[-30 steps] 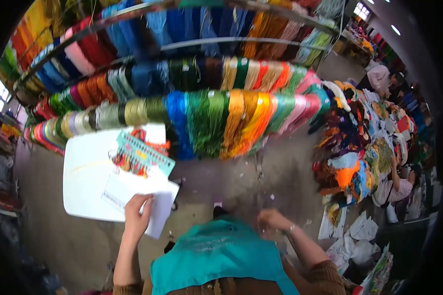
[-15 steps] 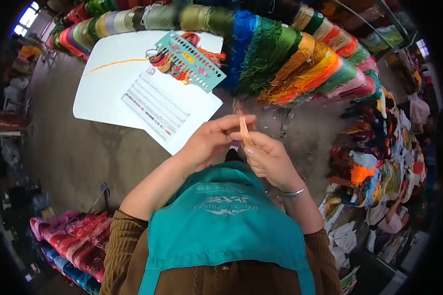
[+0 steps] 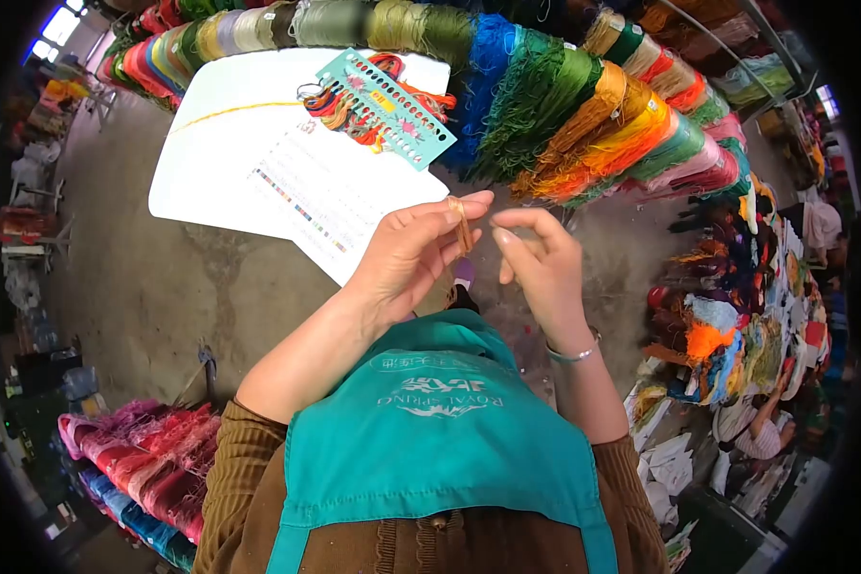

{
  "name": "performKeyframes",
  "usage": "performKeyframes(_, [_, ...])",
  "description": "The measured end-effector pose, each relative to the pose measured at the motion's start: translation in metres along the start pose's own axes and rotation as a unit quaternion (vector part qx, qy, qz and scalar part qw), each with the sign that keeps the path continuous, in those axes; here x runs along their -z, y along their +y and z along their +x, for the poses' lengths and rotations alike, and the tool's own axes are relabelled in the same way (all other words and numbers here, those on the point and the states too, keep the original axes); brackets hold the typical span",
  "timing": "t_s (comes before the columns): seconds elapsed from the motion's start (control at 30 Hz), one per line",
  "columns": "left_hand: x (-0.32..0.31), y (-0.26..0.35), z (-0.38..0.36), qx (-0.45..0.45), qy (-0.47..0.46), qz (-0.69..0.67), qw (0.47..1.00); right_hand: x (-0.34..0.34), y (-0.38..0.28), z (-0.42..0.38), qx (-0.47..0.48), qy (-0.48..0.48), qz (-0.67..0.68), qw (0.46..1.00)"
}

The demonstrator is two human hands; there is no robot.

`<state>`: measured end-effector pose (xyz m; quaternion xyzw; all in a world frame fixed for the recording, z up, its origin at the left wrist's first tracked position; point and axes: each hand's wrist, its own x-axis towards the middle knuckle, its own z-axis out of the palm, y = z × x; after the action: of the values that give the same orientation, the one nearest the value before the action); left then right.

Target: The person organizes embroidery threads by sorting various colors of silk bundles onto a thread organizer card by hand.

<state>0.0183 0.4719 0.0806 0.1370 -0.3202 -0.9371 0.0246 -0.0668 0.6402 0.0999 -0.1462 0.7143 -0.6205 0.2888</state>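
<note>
A small bundle of peach-tan embroidery thread (image 3: 464, 230) hangs from my left hand (image 3: 402, 247), pinched between thumb and fingers, with a loop of strand near its top. Just to the right, apart from the bundle, is my right hand (image 3: 547, 270). Its thumb and index fingertips are brought together; any strand between them is too fine to make out. Beyond my left hand lies a white sheet with a printed colour chart (image 3: 301, 206). On top of the sheet rests a teal punched thread card (image 3: 383, 107) with multicoloured thread hanks tied along it.
Thick hanks of coloured thread (image 3: 536, 96) hang along a curved rack ahead and to the right. Red and pink hanks (image 3: 148, 454) are at lower left. A person in a striped top (image 3: 761, 435) is at far right. Concrete floor (image 3: 191, 306) shows below.
My right hand has let go of the thread bundle and moved away to the right. The bundle stays in my left hand, now with a loop near its top. The view has shifted slightly.
</note>
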Motion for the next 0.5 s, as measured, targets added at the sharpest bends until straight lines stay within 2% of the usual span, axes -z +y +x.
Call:
performKeyframes(0.1, [0.002, 0.000, -0.001, -0.014, 0.015, 0.015, 1.000, -0.024, -0.002, 0.014, 0.009, -0.067, 0.135, 0.989])
performKeyframes(0.13, [0.004, -0.001, -0.001, -0.020, 0.018, 0.022, 0.999, -0.028, 0.003, 0.017, 0.009, -0.070, 0.135, 0.988])
performKeyframes(0.2, [0.007, -0.001, -0.004, -0.036, 0.029, 0.027, 0.999, -0.034, 0.015, 0.024, -0.022, -0.098, 0.207, 0.973])
performKeyframes(0.3, [0.010, 0.003, -0.007, -0.048, 0.047, 0.029, 0.997, -0.042, 0.018, 0.023, -0.028, -0.085, 0.270, 0.959])
performKeyframes(0.5, [0.015, 0.001, -0.005, -0.048, 0.067, 0.011, 0.997, -0.047, 0.026, 0.025, 0.009, -0.073, 0.274, 0.959])
